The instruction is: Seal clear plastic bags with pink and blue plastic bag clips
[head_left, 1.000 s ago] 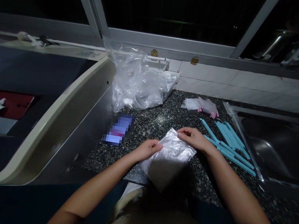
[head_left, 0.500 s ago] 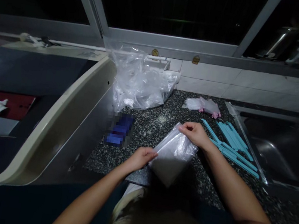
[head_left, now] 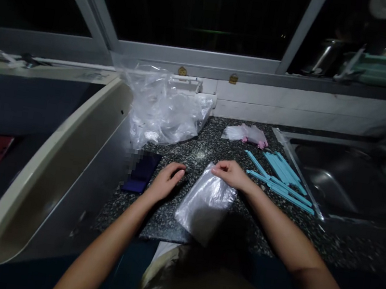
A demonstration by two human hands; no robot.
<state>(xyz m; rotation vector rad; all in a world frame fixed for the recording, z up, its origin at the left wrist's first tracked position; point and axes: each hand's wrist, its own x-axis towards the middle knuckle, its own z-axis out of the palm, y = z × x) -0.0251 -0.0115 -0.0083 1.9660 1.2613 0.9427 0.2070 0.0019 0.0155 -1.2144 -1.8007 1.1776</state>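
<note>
My right hand [head_left: 230,174] pinches the top corner of a clear plastic bag [head_left: 201,204], which hangs or lies slanted over the front of the speckled counter [head_left: 158,222]. To the left of the bag, my left hand [head_left: 167,180] is off it, thumb and fingers apart, with nothing in it. Close beside that hand lies a dark blue flat object [head_left: 142,170], partly blurred out. Several light blue plastic strips [head_left: 283,178] are spread out to the right of my right hand.
A large crumpled clear plastic bag [head_left: 165,111] sits at the back left of the counter. Small clear packets with pink edges [head_left: 249,135] lie behind my right hand. A dark sink [head_left: 337,182] is at the right; a beige-edged appliance [head_left: 62,158] stands at the left.
My left hand has let go of the bag's edge and moved up and left, its fingers parting. My right hand still pinches the bag. The view has shifted to the right.
</note>
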